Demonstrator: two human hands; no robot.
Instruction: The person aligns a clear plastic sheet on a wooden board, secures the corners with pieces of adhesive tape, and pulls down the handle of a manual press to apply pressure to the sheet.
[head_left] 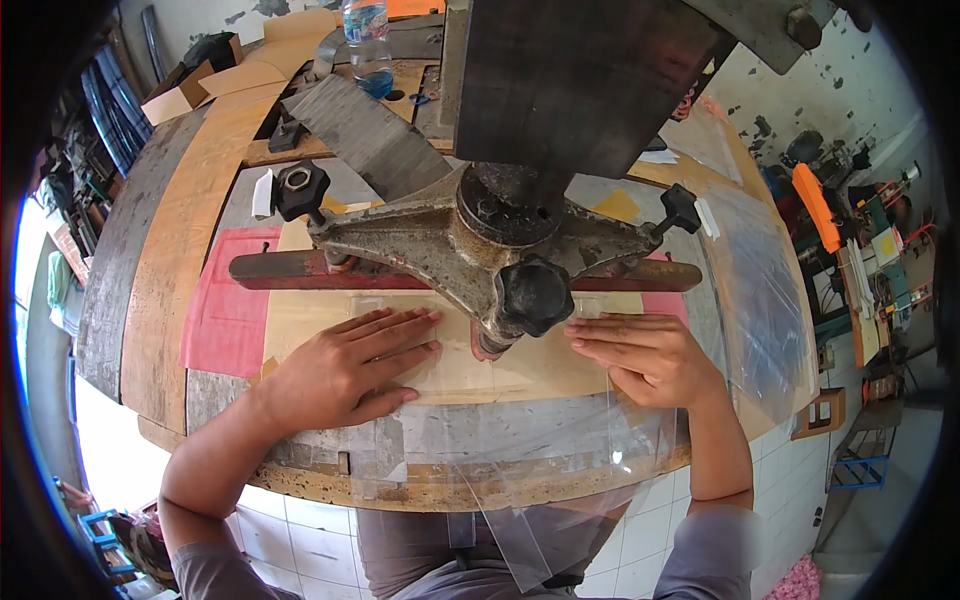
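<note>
Your left hand [355,365] lies flat, fingers spread, palm down on a clear plastic sheet [520,440] that covers a pale wooden board [300,320] on the tabletop [190,230]; fingertips point twd the press in the middle; your right hand [645,360] is also palm down on the sheet, fingers together & slightly curled, tips pointing left twd the press; neither hand pinches anything, both just press the sheet flat; the sheet runs from under the red bar [280,270] back twd you, its near edge hanging over the tabletop's front rim above your lap; the press head [480,235] is a rusty three-armed casting w/ black knobs, one big knob [533,295] sitting right between your two hands, a 2nd knob [300,188] at upper left, a 3rd, smaller [680,208] at right; a dark steel column [590,80] rises above it; a pink sheet [225,310] lies under the board at left; more clear film [760,290] is draped over the tabletop's right edge; far side: a water bottle [368,45] standing upright, cardboard pieces [230,75] at upper left; white tiled floor [300,530] below the tabletop.
</note>
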